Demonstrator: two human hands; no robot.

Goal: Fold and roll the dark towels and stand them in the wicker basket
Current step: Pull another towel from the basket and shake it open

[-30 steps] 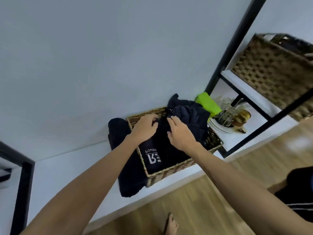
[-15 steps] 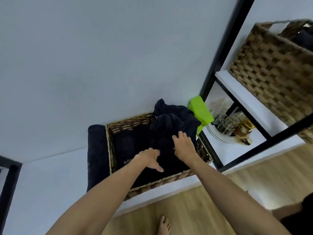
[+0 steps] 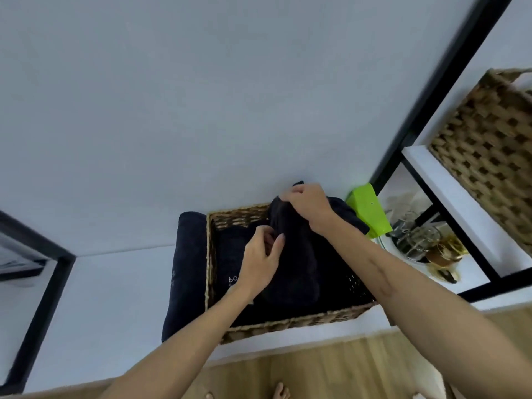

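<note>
Both forearms covered much of the basket (image 3: 288, 323), so its dark contents blurred together and could not be counted. The right hand (image 3: 309, 205) pinched the top of one dark towel (image 3: 293, 269) standing inside; the left hand (image 3: 262, 260) pinched its side. A second towel (image 3: 187, 272) lay on the shelf (image 3: 115, 298), touching the basket's left wall. One other basket (image 3: 489, 156) was cut off at the right edge.

Both hands over the wicker basket (image 3: 288, 322) on a white shelf (image 3: 115, 283). Right hand (image 3: 309, 205) grips the top of a dark towel (image 3: 296, 254) at the basket's far side. Left hand (image 3: 260, 263) pinches the same towel lower down. Another dark towel (image 3: 184, 269) lies just outside the basket's left wall. Green box (image 3: 368, 208) stands nearby.
</note>
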